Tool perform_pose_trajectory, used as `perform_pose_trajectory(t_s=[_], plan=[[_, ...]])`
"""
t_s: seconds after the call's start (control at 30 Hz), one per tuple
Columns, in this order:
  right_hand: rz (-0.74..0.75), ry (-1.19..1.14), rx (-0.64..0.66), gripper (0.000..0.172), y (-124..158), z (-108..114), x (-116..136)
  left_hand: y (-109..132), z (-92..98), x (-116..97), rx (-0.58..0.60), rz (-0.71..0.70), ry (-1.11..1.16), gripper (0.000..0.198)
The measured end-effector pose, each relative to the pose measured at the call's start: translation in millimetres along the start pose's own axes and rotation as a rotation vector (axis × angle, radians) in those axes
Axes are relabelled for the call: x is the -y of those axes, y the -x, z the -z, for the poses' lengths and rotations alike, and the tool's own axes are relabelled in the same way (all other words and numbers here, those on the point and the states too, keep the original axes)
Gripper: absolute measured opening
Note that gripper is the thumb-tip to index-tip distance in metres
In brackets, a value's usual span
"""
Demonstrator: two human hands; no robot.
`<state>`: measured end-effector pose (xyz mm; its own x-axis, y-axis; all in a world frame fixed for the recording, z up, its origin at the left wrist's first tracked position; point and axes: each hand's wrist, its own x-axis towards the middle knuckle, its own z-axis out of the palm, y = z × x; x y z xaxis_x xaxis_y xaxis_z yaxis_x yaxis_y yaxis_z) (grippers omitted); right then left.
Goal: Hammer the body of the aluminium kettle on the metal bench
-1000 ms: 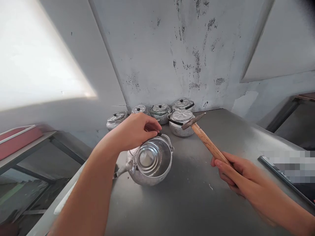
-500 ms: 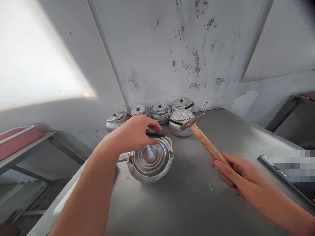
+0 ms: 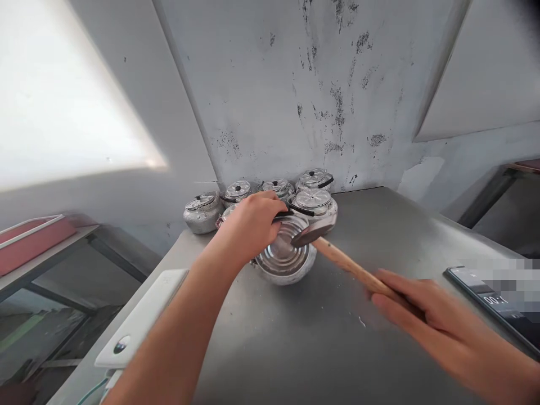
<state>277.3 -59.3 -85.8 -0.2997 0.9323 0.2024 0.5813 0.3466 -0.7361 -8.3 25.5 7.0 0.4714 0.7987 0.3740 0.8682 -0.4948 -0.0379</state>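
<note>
My left hand (image 3: 264, 216) is closed on the black grip of the bail handle of a dented metal kettle (image 3: 284, 270). The kettle's ringed, shiny round face points up towards me, and my hand hides its left part. In my right hand (image 3: 415, 306) is a hammer (image 3: 346, 261) with a wooden handle. The hammer's dark head overlaps the kettle's right upper rim in view; whether it touches is unclear. Just behind stands another metal kettle (image 3: 313, 201) with a lid and a black handle.
More lidded metal kettles (image 3: 202, 214) stand along the back by the stained wall. A white power strip or box (image 3: 141, 318) lies at the table's left edge, with a cable. A phone (image 3: 491, 301) lies at the right. A pink tray (image 3: 37, 242) is on a side shelf.
My left hand has closed on the handle, and the kettle has moved right and away from me. The hammer head has come left and down, over the kettle's rim. More of the white box shows.
</note>
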Motion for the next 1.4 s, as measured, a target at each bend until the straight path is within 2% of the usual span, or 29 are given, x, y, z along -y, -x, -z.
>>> perform_pose_trajectory(t_s=[0.1, 0.2, 0.3, 0.5, 0.63, 0.7, 0.83, 0.97, 1.07, 1.23, 1.4], plan=[[-0.023, 0.108, 0.090, 0.032, 0, -5, -4, -3, -5.1, -1, -0.024, -0.008, -0.016, 0.031], [-0.082, 0.143, 0.086, 0.025, -1, -12, -7, -2, -2.6, -2, -0.019, -0.031, -0.018, 0.033], [-0.145, 0.108, 0.097, 0.025, -1, -16, -5, 1, 2.2, -6, 0.014, -0.030, -0.004, 0.032], [-0.339, 0.025, 0.212, 0.026, 4, -17, 4, 6, 5.6, -14, 0.236, 0.084, 0.197, 0.051], [-0.542, -0.219, 0.264, 0.025, 14, -22, 3, 7, 8.0, -14, 0.367, 0.110, 0.257, 0.060], [-0.582, -0.286, 0.293, 0.025, 16, -24, 8, 7, 9.7, -16, 0.377, 0.097, 0.270, 0.063], [-0.645, -0.376, 0.440, 0.030, 11, -25, 34, 9, 13.5, -25, 0.417, 0.050, 0.324, 0.068], [-0.707, -0.442, 0.458, 0.036, 1, -28, 52, 11, 18.1, -37, 0.502, 0.092, 0.381, 0.078], [-0.686, -0.512, 0.457, 0.037, -1, -36, 53, 11, 18.9, -41, 0.503, 0.148, 0.382, 0.082], [-0.697, -0.591, 0.492, 0.027, -1, -46, 53, 11, 12.1, -35, 0.474, 0.201, 0.354, 0.108], [-0.706, -0.551, 0.553, 0.025, -3, -42, 51, 5, 6.9, -32, 0.444, 0.137, 0.355, 0.100]])
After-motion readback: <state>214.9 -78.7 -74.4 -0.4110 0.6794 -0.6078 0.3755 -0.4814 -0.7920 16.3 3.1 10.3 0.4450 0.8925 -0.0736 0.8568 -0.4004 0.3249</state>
